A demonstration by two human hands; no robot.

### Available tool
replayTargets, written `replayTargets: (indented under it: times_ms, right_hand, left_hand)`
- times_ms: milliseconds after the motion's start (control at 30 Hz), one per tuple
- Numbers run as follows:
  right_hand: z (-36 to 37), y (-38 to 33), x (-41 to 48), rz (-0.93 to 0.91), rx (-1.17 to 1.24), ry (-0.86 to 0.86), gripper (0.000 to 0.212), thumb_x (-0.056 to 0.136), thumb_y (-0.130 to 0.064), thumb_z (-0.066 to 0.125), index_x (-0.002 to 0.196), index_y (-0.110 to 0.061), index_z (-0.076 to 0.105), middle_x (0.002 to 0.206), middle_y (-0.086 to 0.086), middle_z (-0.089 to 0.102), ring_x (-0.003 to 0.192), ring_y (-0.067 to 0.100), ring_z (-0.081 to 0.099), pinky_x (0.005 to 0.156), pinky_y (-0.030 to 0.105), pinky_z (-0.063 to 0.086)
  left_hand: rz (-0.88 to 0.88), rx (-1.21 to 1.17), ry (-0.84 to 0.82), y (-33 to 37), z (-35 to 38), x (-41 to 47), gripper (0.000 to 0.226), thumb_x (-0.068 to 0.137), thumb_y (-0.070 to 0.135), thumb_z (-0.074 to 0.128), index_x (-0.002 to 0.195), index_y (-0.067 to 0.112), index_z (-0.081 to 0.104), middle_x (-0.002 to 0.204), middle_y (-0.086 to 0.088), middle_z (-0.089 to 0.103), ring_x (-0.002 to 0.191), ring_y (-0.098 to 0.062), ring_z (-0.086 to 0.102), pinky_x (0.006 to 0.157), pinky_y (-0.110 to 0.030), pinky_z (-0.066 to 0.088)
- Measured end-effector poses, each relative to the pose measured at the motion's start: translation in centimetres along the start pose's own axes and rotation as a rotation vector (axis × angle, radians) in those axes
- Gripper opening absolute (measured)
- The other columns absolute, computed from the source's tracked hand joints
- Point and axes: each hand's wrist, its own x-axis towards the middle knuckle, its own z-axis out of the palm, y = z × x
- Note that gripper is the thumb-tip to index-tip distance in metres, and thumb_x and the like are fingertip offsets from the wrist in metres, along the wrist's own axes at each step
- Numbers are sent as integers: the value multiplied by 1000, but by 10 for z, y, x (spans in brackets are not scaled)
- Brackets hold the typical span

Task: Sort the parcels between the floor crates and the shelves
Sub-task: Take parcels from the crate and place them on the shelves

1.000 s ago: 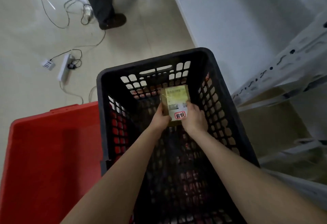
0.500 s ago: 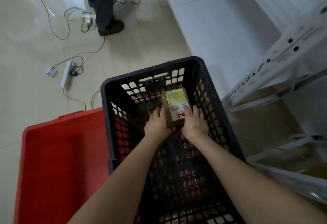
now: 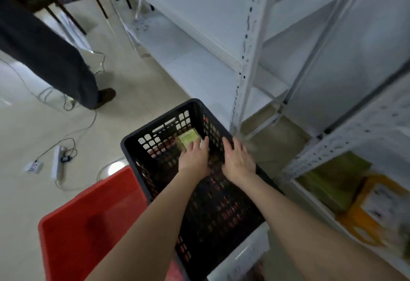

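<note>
Head view: taken largest thing first, down to the smallest.
Shelves [image 3: 250, 63]: one white metal rack along the right side; at least two packages lie on a low shelf at the right edge, one greenish [image 3: 332, 178] and one orange [image 3: 375, 209], both blurred.
Red crate [image 3: 88, 232]: one, on the floor, touching the black crate's left wall; no parcels visible in the part shown.
Black crate [image 3: 133, 147]: one, slatted, on the floor just beside the rack.
Parcel [image 3: 187, 138]: one, small and yellow-green, near the crate's far wall.
Left hand [image 3: 194, 158]: fingers extended, lying over the parcel's near edge; whether it grips cannot be told.
Right hand [image 3: 237, 158]: spread flat, holding nothing, just beside the parcel near the right wall.
Step in hand, by my judgement: settling the parcel in the black crate. Do it well by leaving it flat against the far corner, then lifting both hands straight up clear of the walls.
</note>
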Motion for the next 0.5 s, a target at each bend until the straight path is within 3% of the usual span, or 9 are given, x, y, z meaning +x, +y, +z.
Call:
replayTargets:
  times_ms: [333,500]
  right_hand:
    - [-57,92,-159,285,56,204,80,88,-29,61,150,-25,10,154,6,14,140,27,20,107,40,33]
    - [-75,155,-256,439,83,261,82,88,-30,60,151,-26,8,158,6,9,145,28,11,110,42,31]
  left_hand:
    - [357,117,31,128,-32,-97,98,82,30,69,152,20,1,159,-6,10,144,-27,17,112,-43,31]
    - [560,190,58,208,-32,-160,95,85,35,66,152,21,0,158,-3,11,143,-27,19,107,-42,34]
